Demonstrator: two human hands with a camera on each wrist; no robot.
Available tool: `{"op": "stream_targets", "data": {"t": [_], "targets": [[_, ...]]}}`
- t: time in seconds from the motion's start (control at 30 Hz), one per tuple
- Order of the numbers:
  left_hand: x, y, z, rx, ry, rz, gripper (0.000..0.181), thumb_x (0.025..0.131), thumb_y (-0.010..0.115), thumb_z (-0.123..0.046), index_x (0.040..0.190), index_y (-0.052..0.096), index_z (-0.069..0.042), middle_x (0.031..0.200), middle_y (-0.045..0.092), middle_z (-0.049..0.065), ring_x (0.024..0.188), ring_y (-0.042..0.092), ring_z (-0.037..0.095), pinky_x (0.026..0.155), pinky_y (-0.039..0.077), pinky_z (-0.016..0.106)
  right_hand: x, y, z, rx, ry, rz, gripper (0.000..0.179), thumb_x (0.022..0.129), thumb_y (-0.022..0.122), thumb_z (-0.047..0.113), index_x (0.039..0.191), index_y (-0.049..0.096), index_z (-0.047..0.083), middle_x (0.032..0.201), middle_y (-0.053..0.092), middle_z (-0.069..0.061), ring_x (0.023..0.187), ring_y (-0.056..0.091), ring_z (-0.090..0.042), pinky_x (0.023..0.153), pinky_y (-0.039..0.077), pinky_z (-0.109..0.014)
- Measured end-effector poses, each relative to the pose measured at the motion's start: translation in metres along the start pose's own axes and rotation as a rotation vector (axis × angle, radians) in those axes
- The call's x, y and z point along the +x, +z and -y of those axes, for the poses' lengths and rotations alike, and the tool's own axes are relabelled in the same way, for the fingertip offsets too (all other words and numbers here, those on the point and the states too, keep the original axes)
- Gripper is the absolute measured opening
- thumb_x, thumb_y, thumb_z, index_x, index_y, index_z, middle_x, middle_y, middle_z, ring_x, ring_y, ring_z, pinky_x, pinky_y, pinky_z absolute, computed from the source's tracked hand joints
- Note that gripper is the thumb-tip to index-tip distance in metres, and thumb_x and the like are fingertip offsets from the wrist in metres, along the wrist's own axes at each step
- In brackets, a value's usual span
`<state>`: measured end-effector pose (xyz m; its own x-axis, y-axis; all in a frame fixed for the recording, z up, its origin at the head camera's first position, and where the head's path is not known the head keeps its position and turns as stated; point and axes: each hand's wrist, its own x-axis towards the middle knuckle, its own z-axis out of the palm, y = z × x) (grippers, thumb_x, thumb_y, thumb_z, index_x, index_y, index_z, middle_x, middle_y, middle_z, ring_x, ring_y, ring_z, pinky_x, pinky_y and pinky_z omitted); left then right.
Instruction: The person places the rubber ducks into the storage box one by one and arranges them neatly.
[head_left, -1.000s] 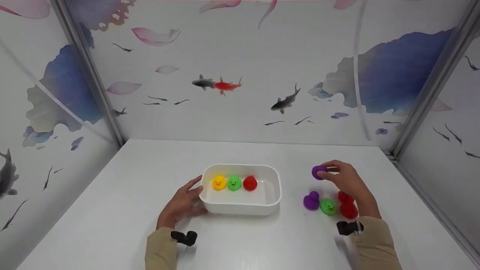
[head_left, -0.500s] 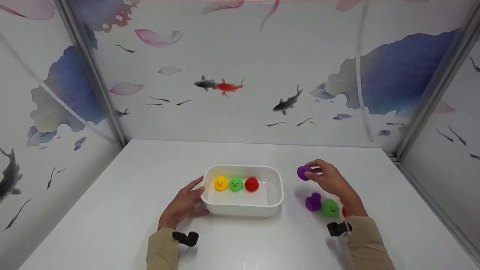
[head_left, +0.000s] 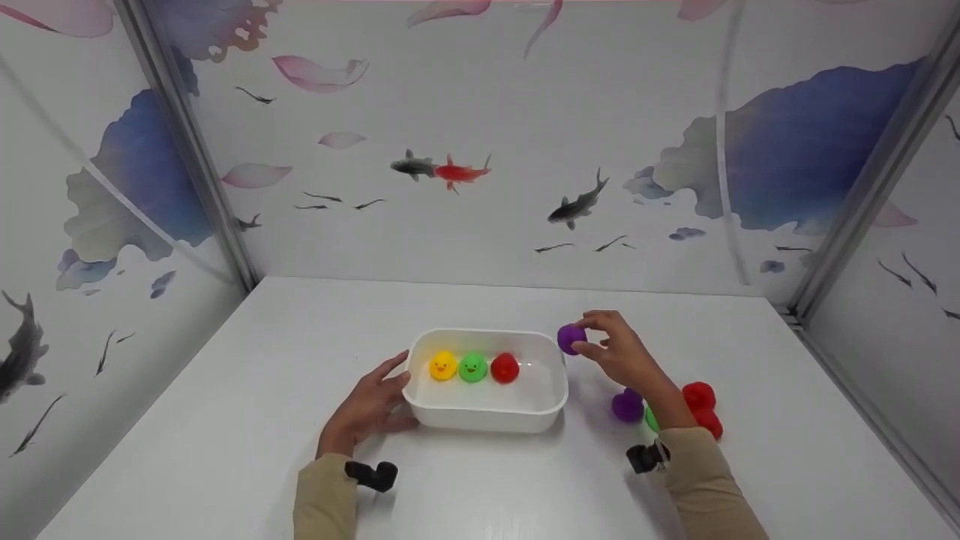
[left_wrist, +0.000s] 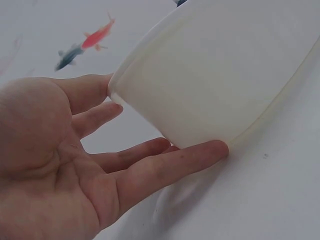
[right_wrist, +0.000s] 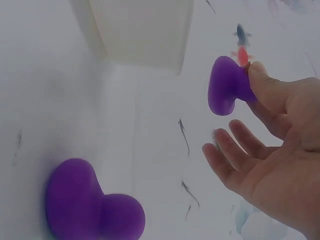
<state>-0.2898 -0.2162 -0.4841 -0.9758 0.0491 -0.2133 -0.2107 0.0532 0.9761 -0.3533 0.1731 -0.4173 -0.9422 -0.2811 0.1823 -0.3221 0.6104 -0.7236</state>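
Observation:
A white plastic tub (head_left: 484,421) holds a yellow toy duck (head_left: 442,366), a green one (head_left: 472,367) and a red one (head_left: 505,368) in a row. Against the tub's left end rests my left hand (head_left: 369,409), fingers fairly straight; the left wrist view has fingertips touching the tub's wall (left_wrist: 200,95). My right hand (head_left: 622,356) pinches a purple toy duck (head_left: 571,339) between thumb and forefinger, raised beside the tub's right rim. In the right wrist view this duck (right_wrist: 222,87) hangs clear of the table, and the other fingers are loosely bent.
Right of the tub, on the white table (head_left: 480,487), lie another purple duck (head_left: 627,406), a green duck (head_left: 652,418) mostly hidden by my right arm, and red ducks (head_left: 699,396). Patterned panels (head_left: 487,112) wall in the back and sides.
My right hand has carried the purple duck leftward, from above the loose ducks to the tub's right rim. My left hand stays at the tub, which has hardly moved.

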Motion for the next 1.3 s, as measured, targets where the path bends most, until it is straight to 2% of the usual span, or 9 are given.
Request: {"op": "stream_targets", "data": {"t": [0.2,0.6,0.93,1.07,1.3], "targets": [[0.000,0.000,0.000,0.006,-0.003,-0.011,0.057,0.103,0.055,-0.032,0.157,0.034,-0.030,0.157,0.043,0.018,0.136,0.052,0.041,0.092,0.059,0.052,0.011,0.015,0.007,-0.004,-0.041,0.067,0.029,0.096,0.067,0.015,0.123,0.065,0.005,0.150,0.043,-0.024,0.138,0.046,-0.045,0.113,0.040,-0.061],[0.000,-0.001,0.001,0.003,-0.013,-0.009,0.057,0.103,0.055,-0.033,0.157,0.034,-0.031,0.158,0.042,0.018,0.131,0.058,0.037,0.091,0.059,0.050,0.024,0.042,0.019,-0.048,0.042,0.164,0.026,0.094,0.068,0.010,0.120,0.067,0.007,0.143,0.045,-0.020,0.134,0.048,-0.039,0.114,0.043,-0.052],[0.000,0.000,0.000,0.016,-0.020,-0.010,0.069,0.095,0.065,-0.047,0.156,0.036,-0.032,0.158,0.042,0.017,0.130,0.058,0.037,0.091,0.060,0.049,0.035,0.054,0.018,-0.087,0.115,0.202,0.026,0.093,0.070,0.010,0.119,0.070,0.006,0.124,0.062,-0.016,0.115,0.060,-0.029,0.107,0.052,-0.046],[0.001,-0.001,0.000,0.018,-0.023,-0.006,0.065,0.098,0.062,-0.042,0.157,0.034,-0.031,0.158,0.041,0.018,0.130,0.058,0.036,0.091,0.060,0.049,0.037,0.058,0.017,-0.088,0.152,0.230,0.028,0.092,0.070,0.009,0.121,0.069,0.006,0.124,0.066,-0.015,0.109,0.064,-0.026,0.104,0.054,-0.046],[0.002,-0.001,0.000,0.022,-0.016,-0.009,0.060,0.102,0.057,-0.036,0.157,0.033,-0.031,0.157,0.042,0.018,0.129,0.059,0.035,0.092,0.059,0.049,0.039,0.064,0.011,-0.073,0.194,0.231,0.028,0.092,0.070,0.008,0.120,0.071,0.009,0.129,0.067,-0.014,0.110,0.063,-0.025,0.105,0.053,-0.047]]}}
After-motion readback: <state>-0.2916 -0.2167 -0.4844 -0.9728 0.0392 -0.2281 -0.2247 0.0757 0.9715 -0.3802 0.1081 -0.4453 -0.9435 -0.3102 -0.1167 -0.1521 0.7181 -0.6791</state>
